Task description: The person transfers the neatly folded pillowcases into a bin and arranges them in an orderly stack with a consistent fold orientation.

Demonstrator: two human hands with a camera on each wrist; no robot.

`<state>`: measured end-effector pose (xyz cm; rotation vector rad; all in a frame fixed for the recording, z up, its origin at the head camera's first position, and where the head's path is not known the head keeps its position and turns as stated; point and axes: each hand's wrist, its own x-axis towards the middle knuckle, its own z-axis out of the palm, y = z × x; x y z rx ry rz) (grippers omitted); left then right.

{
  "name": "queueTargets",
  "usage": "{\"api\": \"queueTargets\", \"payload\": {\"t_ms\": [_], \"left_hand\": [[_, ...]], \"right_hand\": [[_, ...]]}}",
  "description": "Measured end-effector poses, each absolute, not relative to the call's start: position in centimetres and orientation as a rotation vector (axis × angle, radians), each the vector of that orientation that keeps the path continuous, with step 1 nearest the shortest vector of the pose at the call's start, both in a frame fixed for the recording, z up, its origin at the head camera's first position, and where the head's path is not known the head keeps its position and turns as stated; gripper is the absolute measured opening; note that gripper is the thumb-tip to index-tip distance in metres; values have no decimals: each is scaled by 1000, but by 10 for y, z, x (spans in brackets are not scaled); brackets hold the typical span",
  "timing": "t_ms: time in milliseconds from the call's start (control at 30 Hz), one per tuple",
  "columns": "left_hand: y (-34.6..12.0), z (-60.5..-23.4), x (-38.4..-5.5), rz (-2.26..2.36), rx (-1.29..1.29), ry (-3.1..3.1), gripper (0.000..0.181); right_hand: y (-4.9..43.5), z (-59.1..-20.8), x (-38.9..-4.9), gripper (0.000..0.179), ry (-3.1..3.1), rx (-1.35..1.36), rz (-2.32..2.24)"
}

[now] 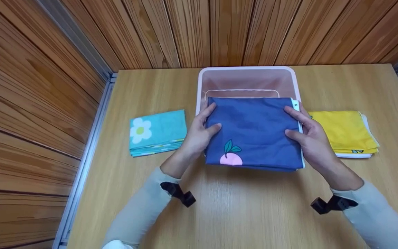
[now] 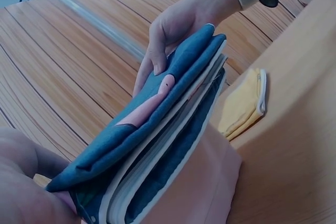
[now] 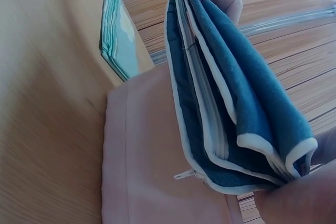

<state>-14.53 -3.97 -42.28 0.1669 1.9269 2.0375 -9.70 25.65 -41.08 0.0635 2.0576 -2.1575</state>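
Both hands hold a thick folded blue fabric cover [image 1: 254, 128] with a pink fruit print, one at each side. My left hand [image 1: 199, 131] grips its left edge, thumb on top and other fingers partly hidden beneath. On the right edge, my right hand [image 1: 308, 135] has its thumb and a finger over the top. Several folded layers with white edging show in the left wrist view, and a small zip pull [image 3: 185, 174] hangs from a lower layer in the right wrist view. The cover overlaps the near part of a pale pink plastic bin [image 1: 247, 68] in the head view.
A folded turquoise cloth [image 1: 164, 126] with a white flower lies left of the bin on the wooden table [image 1: 233, 211]. To the right lies a folded yellow cloth [image 1: 344, 129] with white edging. Wood-plank walls [image 1: 192, 31] stand behind and to the left.
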Motion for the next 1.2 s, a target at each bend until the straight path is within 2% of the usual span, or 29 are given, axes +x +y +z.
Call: {"api": "queueTargets", "payload": {"t_ms": [1200], "left_hand": [[-27,-403,-175,2085,127,1855,65]], "right_hand": [[267,-392,-127,63,2088,127,-2116]]}}
